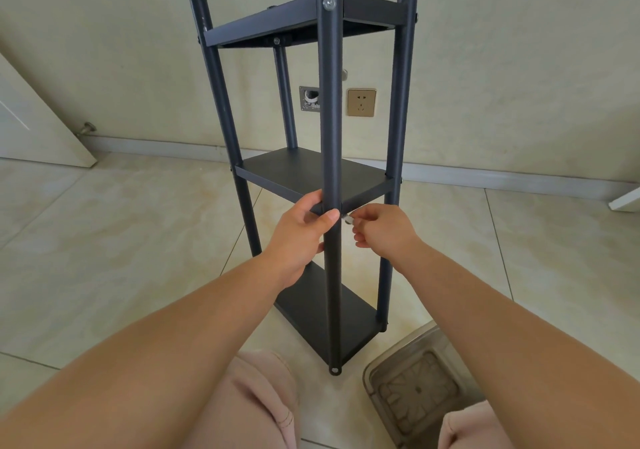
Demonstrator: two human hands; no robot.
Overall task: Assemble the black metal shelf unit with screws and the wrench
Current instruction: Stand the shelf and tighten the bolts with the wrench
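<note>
The black metal shelf unit (311, 171) stands upright on the tiled floor, with three shelves between dark round posts. My left hand (301, 237) grips the near front post (330, 119) at the corner of the middle shelf (304, 174), thumb across the post. My right hand (384, 230) pinches a small silver screw (348, 219) right beside that post, at the shelf corner. A silver screw head (329, 2) shows on the same post at the top shelf. No wrench is visible.
A clear plastic box (415, 389) sits on the floor at lower right, next to the unit's base. My knees in pink trousers (263, 403) are at the bottom. A wall socket (361, 102) and an open wall box are behind the unit; a door stands at left.
</note>
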